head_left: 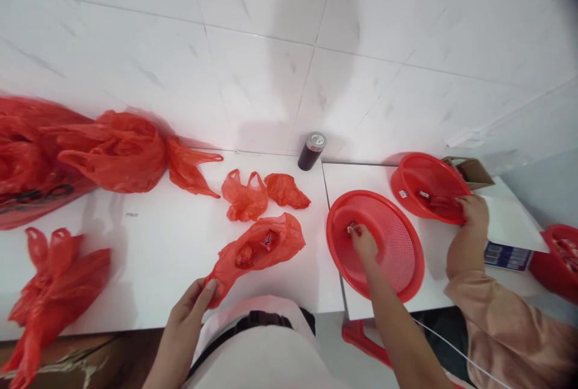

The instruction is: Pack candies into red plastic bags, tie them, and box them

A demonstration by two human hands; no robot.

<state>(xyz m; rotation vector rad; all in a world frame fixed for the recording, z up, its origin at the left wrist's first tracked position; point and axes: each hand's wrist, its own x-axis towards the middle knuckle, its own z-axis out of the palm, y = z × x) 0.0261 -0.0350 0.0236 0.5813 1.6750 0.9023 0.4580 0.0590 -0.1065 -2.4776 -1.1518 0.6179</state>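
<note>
My left hand (192, 304) is closed on the end of a red plastic bag (289, 233) lying on the white table. The bag's mouth gapes, and inside it are a small pink-and-dark wrapped packet (268, 239) and an orange-red packet (245, 255). My right hand (365, 243) reaches down into a red mesh basket (409, 244), fingers pinched around a small wrapped packet (351, 227). Just beyond the open bag lie a flattened red bag (246, 195) with its handles up and a crumpled red bag (285, 190).
A dark tumbler (309, 154) stands near the wall. At right, a co-worker's hand (474, 209) reaches into a red basin (424, 178). Behind are a cardboard box (476, 173) and another red basin (544, 271). Several full red bags (121, 154) sit on the left.
</note>
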